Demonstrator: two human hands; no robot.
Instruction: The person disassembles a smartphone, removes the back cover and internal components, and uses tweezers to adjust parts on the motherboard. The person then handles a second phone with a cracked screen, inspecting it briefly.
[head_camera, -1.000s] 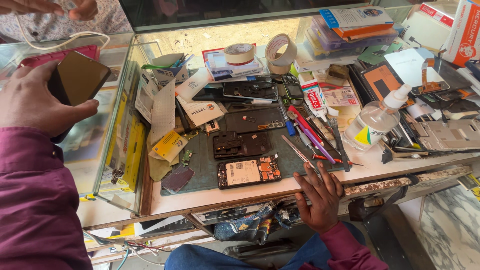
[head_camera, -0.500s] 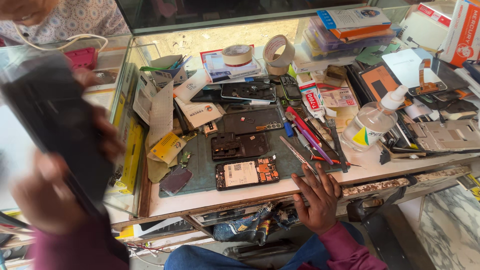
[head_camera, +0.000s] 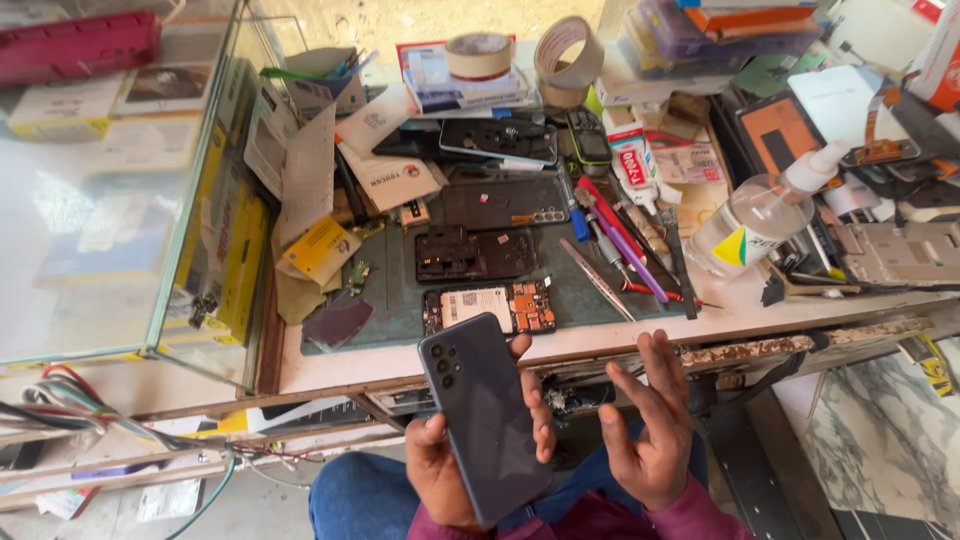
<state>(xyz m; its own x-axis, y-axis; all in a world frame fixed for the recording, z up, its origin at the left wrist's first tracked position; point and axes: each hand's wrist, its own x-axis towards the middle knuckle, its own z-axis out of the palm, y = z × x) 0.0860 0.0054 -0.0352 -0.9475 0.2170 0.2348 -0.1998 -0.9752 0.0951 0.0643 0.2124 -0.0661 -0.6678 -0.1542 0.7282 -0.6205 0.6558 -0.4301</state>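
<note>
One dark phone (head_camera: 485, 415), back side up with its camera cluster at the top left corner, was held in the left hand (head_camera: 450, 470), fingers wrapped round the right edge and the thumb on the left side. It was kept low, over the lap, just below the front edge of the tabletop (head_camera: 340, 365). The right hand (head_camera: 650, 430) was seen just beside it, open with fingers spread, palm turned toward the phone and nothing gripped.

Straight above the phone, an opened phone body with its circuit board exposed (head_camera: 488, 306) was laid on a dark green work mat (head_camera: 390, 310). Two more dark phone frames (head_camera: 475, 253) were placed further up the mat. Tweezers (head_camera: 597, 280) and a bunch of red, blue and purple tools (head_camera: 615, 240) were left to the right of those. A clear spray bottle (head_camera: 755, 225) was lying on its side near the right edge, kind of tilted. Two rolls of tape (head_camera: 525, 60) were sat at the back among boxes and papers. A glass display case (head_camera: 110, 210) was stood on the left, and loose coloured wires (head_camera: 60, 400) were hung below it.
</note>
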